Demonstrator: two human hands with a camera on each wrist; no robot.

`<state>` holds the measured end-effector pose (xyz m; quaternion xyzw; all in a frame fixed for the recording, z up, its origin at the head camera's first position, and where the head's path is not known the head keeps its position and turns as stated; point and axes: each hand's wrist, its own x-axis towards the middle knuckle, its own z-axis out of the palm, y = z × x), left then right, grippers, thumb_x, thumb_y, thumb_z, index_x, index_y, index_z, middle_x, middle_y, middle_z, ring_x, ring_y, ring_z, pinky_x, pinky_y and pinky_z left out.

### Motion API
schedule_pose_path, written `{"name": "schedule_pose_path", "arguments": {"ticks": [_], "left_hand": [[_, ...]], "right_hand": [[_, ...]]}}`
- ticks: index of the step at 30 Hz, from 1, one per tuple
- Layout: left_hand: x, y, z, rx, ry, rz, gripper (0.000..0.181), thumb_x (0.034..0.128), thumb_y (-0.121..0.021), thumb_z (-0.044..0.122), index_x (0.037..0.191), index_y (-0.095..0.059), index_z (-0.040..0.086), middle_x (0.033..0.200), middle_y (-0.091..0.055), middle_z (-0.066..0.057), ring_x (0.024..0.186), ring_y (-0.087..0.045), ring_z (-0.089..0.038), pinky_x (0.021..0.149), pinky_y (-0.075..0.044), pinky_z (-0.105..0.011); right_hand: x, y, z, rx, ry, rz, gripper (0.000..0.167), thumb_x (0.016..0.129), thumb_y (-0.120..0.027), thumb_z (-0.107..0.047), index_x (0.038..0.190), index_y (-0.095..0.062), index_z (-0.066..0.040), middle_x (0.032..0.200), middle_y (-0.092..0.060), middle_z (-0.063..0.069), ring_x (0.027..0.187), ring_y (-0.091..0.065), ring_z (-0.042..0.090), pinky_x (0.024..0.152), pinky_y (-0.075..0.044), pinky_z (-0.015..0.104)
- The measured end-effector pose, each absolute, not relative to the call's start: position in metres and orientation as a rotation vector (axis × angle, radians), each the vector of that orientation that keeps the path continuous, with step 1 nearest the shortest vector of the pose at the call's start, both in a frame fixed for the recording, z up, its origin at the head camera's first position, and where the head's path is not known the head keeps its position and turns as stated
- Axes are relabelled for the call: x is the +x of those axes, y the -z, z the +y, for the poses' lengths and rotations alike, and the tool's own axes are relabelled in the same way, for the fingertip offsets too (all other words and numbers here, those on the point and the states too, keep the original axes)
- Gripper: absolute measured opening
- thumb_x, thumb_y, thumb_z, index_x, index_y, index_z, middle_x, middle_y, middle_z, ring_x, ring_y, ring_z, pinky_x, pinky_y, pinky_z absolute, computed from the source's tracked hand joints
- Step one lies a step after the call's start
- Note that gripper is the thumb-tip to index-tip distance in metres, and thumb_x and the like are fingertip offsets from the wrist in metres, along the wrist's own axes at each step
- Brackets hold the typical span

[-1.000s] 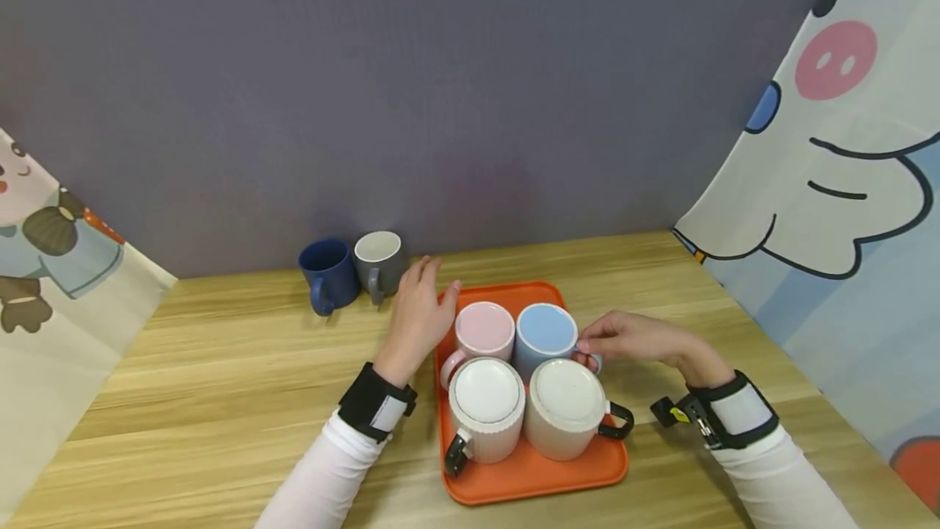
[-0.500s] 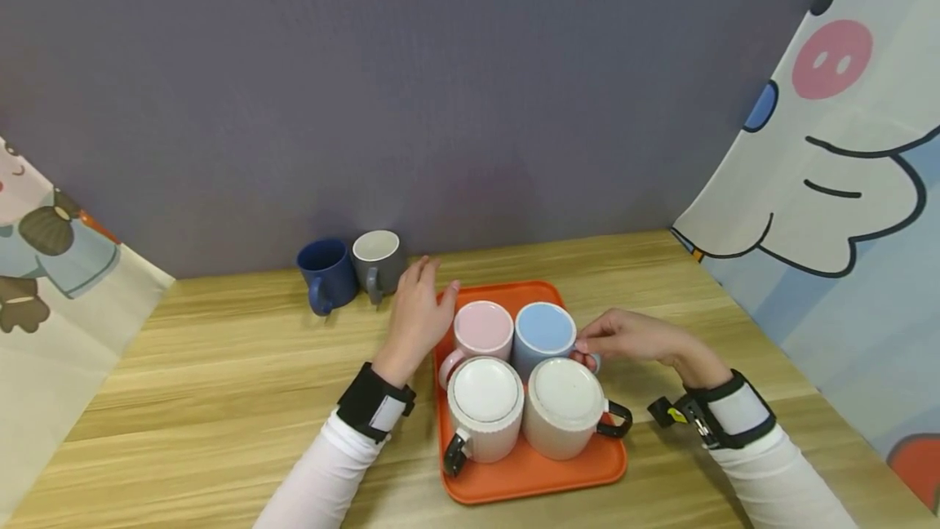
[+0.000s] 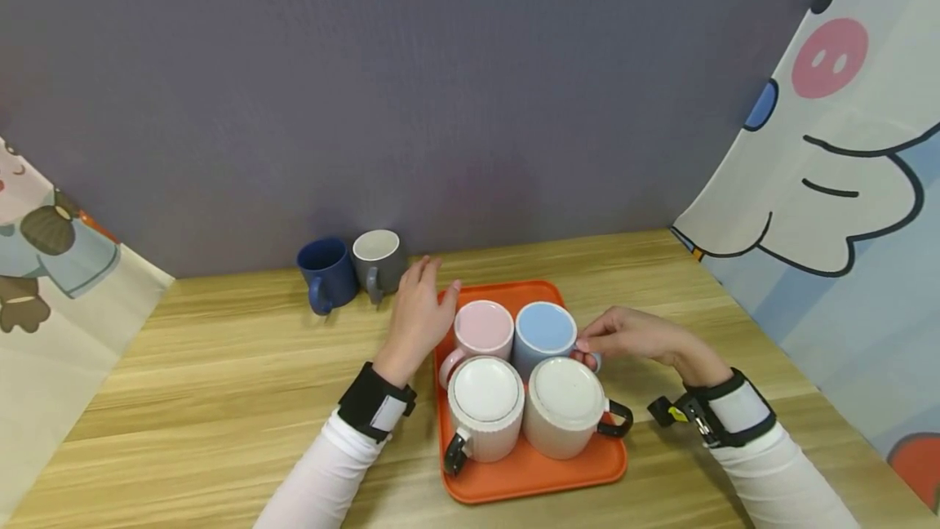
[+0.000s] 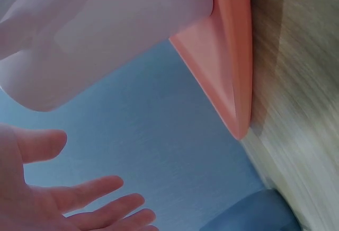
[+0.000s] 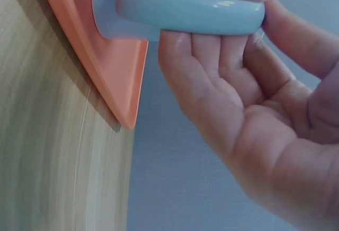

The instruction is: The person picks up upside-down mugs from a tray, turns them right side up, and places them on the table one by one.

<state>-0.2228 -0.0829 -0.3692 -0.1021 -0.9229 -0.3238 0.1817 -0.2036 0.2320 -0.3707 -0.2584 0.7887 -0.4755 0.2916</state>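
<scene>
An orange tray [image 3: 543, 484] bears several mugs standing bottom up. The light blue mug [image 3: 546, 328] is at its far right; my right hand [image 3: 642, 341] holds that mug's handle [image 5: 190, 11], fingers passed through the loop and thumb against it. Beside it stands a pink mug [image 3: 484, 327], its handle to the left. My left hand [image 3: 422, 313] is over the tray's left edge, fingers extended, holding nothing; the left wrist view shows it apart from the pink mug [image 4: 122, 35]. In front are a white mug [image 3: 486, 394] and a cream mug [image 3: 564, 394], both with black handles.
A navy mug [image 3: 327, 274] and a grey mug [image 3: 379, 264] stand upright on the wooden table [image 3: 220, 382] by the back wall [image 3: 426, 88], left of the tray. Printed curtains [image 3: 844, 186] hang at both sides.
</scene>
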Motion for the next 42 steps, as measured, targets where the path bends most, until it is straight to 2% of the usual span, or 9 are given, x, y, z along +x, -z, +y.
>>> {"name": "schedule_pose_path", "arguments": {"ticks": [3,11,19,22,27,30,33,42], "left_hand": [[-0.223,0.369,-0.082,-0.289,0.920,-2.601,0.049,0.0922,-0.059,0.027,0.130,-0.051,-0.003,0.138,-0.045,-0.025,0.127,-0.042,-0.041,0.105,-0.035,-0.052],[-0.224,0.367,-0.082,-0.280,0.942,-2.612,0.049,0.0927,-0.058,0.027,0.131,-0.051,-0.002,0.139,-0.044,-0.025,0.129,-0.041,-0.040,0.106,-0.034,-0.052],[-0.222,0.365,-0.081,-0.282,0.993,-2.590,0.047,0.0929,-0.057,0.026,0.130,-0.052,-0.003,0.140,-0.044,-0.023,0.130,-0.040,-0.038,0.108,-0.034,-0.051],[-0.221,0.363,-0.080,-0.288,1.004,-2.569,0.046,0.0930,-0.058,0.026,0.129,-0.052,-0.003,0.140,-0.044,-0.023,0.130,-0.040,-0.038,0.108,-0.034,-0.050],[-0.219,0.355,-0.078,-0.302,1.034,-2.530,0.045,0.0937,-0.057,0.025,0.128,-0.052,-0.003,0.139,-0.045,-0.022,0.129,-0.041,-0.037,0.108,-0.034,-0.049],[-0.219,0.348,-0.076,-0.305,1.048,-2.508,0.044,0.0941,-0.056,0.026,0.128,-0.053,-0.002,0.139,-0.046,-0.020,0.128,-0.042,-0.036,0.108,-0.034,-0.047],[-0.217,0.343,-0.073,-0.316,1.070,-2.475,0.043,0.0943,-0.056,0.025,0.127,-0.054,-0.002,0.138,-0.048,-0.018,0.127,-0.044,-0.034,0.108,-0.035,-0.046],[-0.208,0.329,-0.063,-0.335,1.129,-2.352,0.035,0.0934,-0.057,0.022,0.119,-0.061,-0.001,0.129,-0.056,-0.016,0.121,-0.050,-0.033,0.104,-0.038,-0.045]], "right_hand": [[-0.204,0.371,0.233,-0.680,1.288,2.081,0.027,0.096,-0.055,-0.015,0.086,-0.067,0.007,0.081,-0.066,0.000,0.080,-0.060,0.010,0.077,-0.052,0.030],[-0.205,0.371,0.234,-0.608,1.373,2.032,0.031,0.096,-0.055,-0.014,0.096,-0.063,0.016,0.085,-0.066,0.001,0.081,-0.061,0.009,0.079,-0.053,0.031],[-0.205,0.367,0.236,-0.498,1.479,1.992,0.034,0.096,-0.054,-0.015,0.099,-0.060,0.019,0.087,-0.066,0.003,0.081,-0.061,0.009,0.078,-0.054,0.031],[-0.206,0.368,0.239,-0.464,1.542,1.938,0.031,0.098,-0.052,-0.014,0.100,-0.061,0.016,0.088,-0.066,0.003,0.082,-0.061,0.009,0.079,-0.055,0.029],[-0.206,0.367,0.243,-0.431,1.632,1.861,0.025,0.100,-0.046,-0.014,0.091,-0.064,0.001,0.088,-0.064,0.002,0.084,-0.060,0.010,0.078,-0.054,0.027],[-0.206,0.363,0.244,-0.416,1.708,1.801,0.024,0.101,-0.044,-0.014,0.091,-0.064,-0.004,0.088,-0.063,0.002,0.084,-0.060,0.010,0.080,-0.053,0.026],[-0.206,0.360,0.243,-0.391,1.805,1.713,0.024,0.102,-0.042,-0.012,0.094,-0.064,-0.005,0.089,-0.062,0.001,0.085,-0.061,0.009,0.082,-0.053,0.025],[-0.210,0.348,0.239,-0.334,2.056,1.451,0.026,0.103,-0.034,-0.011,0.099,-0.057,0.001,0.092,-0.056,0.004,0.091,-0.062,0.014,0.088,-0.052,0.027]]}}
